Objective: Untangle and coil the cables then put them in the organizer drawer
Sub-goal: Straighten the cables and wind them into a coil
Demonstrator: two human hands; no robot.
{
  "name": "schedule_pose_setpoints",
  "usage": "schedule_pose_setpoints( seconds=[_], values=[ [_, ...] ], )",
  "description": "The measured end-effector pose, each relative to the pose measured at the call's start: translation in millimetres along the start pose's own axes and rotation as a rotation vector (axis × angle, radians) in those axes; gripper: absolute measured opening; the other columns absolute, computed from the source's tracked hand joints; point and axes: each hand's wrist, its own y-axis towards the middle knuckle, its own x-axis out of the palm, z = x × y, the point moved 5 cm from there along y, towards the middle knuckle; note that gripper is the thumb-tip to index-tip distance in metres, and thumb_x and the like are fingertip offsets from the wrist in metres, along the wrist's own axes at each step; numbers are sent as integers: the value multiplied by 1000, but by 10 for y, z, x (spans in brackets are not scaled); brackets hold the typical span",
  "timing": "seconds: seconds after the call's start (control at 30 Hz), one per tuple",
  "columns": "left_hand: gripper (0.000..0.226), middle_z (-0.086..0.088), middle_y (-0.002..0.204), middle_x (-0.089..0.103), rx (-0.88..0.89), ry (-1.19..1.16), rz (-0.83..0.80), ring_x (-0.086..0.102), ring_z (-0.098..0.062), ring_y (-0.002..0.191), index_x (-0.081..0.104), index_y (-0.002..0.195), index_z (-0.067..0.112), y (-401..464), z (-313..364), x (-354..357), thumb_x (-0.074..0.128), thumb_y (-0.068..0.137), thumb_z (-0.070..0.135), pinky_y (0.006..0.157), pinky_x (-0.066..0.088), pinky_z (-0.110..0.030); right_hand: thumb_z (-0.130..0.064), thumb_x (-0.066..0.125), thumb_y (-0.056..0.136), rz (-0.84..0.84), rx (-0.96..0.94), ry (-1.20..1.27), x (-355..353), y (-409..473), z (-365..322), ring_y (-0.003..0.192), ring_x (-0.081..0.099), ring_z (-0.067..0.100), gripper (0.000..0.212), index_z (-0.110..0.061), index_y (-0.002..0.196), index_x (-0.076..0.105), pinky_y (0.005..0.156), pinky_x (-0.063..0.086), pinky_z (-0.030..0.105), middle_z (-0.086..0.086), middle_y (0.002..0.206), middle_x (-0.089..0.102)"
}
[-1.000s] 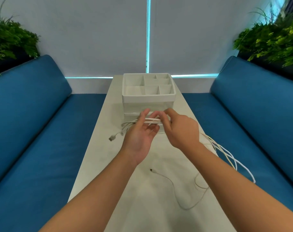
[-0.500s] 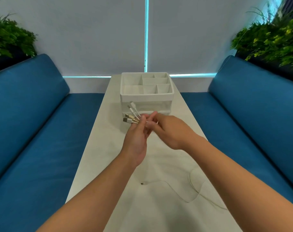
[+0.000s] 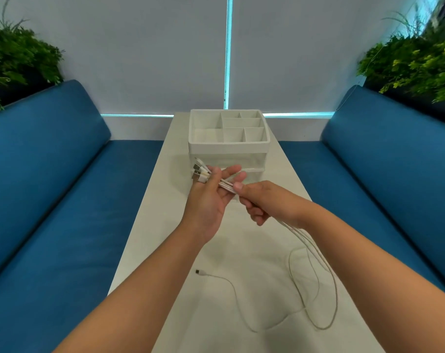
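Several cables point(image 3: 225, 185) pinched between my left hand point(image 3: 209, 197) and right hand point(image 3: 263, 201); I should keep plugs point(image 3: 199, 173) level, then coil evenly

Organizer point(image 3: 229, 143) at table's point(image 3: 150, 225) far end, centred; both hands mid-table before it, left hand point(image 3: 211, 200) beside right hand point(image 3: 264, 202), cables point(image 3: 315, 276) trailing to near right edge; benches point(image 3: 51, 200) flank both long edges.

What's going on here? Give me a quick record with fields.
left hand: holds the cables near their plugs
right hand: pinches the same bundle
cables: white, trailing loose on the table, not coiled
plugs: fanned out past the left thumb
organizer: white, top compartments empty
table: white, between blue benches
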Motion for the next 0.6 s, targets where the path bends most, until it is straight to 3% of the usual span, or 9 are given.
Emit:
schedule_pose_setpoints(
  seconds=[0.07,0.17,0.27,0.37,0.47,0.6],
  values=[
    [10,-10,111,73,86,173,18,71,-26,102,39,110,13,13,53,-65,41,104,21,82,59,-35,-56,48,93,33,71,-122,-68,-17,83,48,35,14,51,-16,62,46,54,35,25,-3,52,38],
    [26,-8,108,74,139,412,70,72,-25,100,43,118,4,-7,48,-142,47,103,26,77,60,-33,-65,47,88,325,99,-511,-226,13,134,48,43,13,58,-15,60,51,54,35,29,-5,51,48],
    [26,-12,105,74,122,381,157,72,-26,96,51,119,4,-18,1,-189,51,101,23,75,59,-29,-66,43,89,554,29,-675,-244,37,107,58,50,17,53,-17,75,56,54,36,30,-2,62,55],
    [18,-18,108,72,76,267,239,72,-28,98,50,112,4,0,16,-319,52,101,19,81,60,-32,-54,50,92,368,-145,-505,-165,19,76,54,41,14,39,-19,77,60,57,34,32,-4,58,47],
    [10,-16,112,70,70,117,301,72,-33,95,44,102,11,-8,74,-423,53,100,14,73,60,-31,-44,53,95,117,-173,-468,-81,-33,53,56,38,11,36,-11,83,61,59,35,29,-4,62,43],
    [16,-10,109,72,106,-47,333,73,-30,95,40,111,16,-34,118,-439,52,101,16,75,61,-36,-54,46,94,182,-24,-486,-153,-28,185,52,37,12,47,-15,69,55,57,35,27,-4,56,41]
  ],
)
